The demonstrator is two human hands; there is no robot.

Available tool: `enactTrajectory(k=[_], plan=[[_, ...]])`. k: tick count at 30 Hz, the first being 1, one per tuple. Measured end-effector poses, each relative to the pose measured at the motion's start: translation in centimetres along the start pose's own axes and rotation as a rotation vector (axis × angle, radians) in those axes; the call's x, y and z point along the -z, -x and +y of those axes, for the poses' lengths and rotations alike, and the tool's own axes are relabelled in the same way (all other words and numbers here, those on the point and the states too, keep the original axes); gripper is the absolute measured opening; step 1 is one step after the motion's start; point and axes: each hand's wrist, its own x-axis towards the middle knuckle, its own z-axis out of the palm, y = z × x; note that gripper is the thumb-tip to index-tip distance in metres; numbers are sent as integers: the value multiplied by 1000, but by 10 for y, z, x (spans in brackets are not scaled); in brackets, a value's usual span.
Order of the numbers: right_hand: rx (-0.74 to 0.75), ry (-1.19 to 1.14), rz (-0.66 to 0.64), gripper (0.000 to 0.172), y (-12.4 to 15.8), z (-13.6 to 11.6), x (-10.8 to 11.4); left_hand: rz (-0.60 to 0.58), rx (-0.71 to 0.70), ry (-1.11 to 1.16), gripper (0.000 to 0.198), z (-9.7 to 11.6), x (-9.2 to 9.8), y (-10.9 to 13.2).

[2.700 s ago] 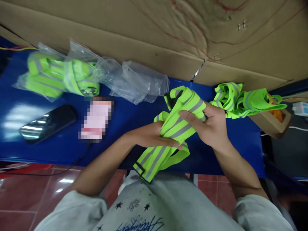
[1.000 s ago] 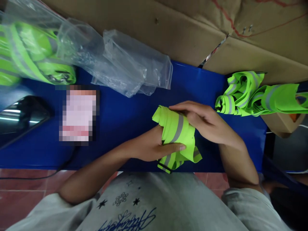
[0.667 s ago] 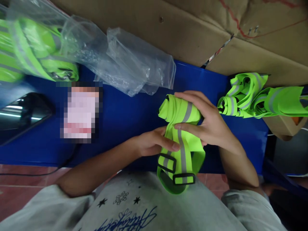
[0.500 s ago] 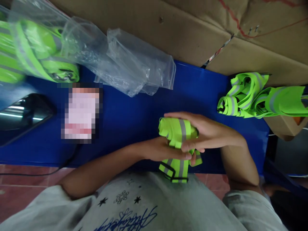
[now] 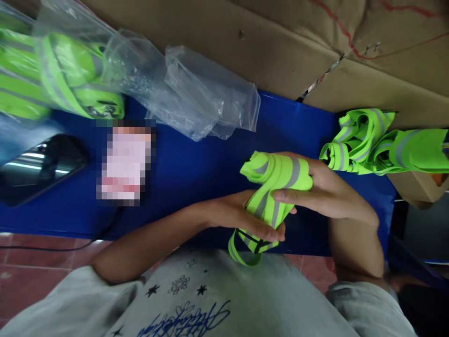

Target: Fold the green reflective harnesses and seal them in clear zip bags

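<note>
A neon-green reflective strap vest with grey stripes is rolled into a bundle above the near edge of the blue table. My right hand is wrapped around the roll's upper end. My left hand grips the lower part from below, and the loose end with black buckles hangs over my shirt. Both hands are closed on the vest.
More unrolled green vests lie at the right on a small cardboard box. Empty clear plastic bags and bagged vests sit at the back left. A dark phone and a blurred card lie at the left; cardboard lines the back.
The vest was long and loosely folded earlier; it is now a tighter roll, with a shorter tail hanging. My hands have turned around the bundle and the view has shifted slightly.
</note>
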Motion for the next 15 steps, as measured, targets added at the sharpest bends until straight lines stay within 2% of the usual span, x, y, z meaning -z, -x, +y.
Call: enactTrajectory(k=[2, 5, 8, 12, 15], plan=[[-25, -46, -33, 44, 5, -6, 0, 11, 18, -105, 46, 4, -1, 3], [-27, -72, 0, 34, 7, -12, -1, 40, 23, -271, 45, 10, 0, 9], [6, -29, 51, 36, 7, -14, 2, 90, -29, -447, 44, 12, 1, 11], [9, 13, 28, 38, 9, -13, 9, 105, -70, -581, 30, 10, 3, 9], [-5, -32, 135, 39, 5, -7, 7, 172, -100, -577, 22, 7, 5, 11]])
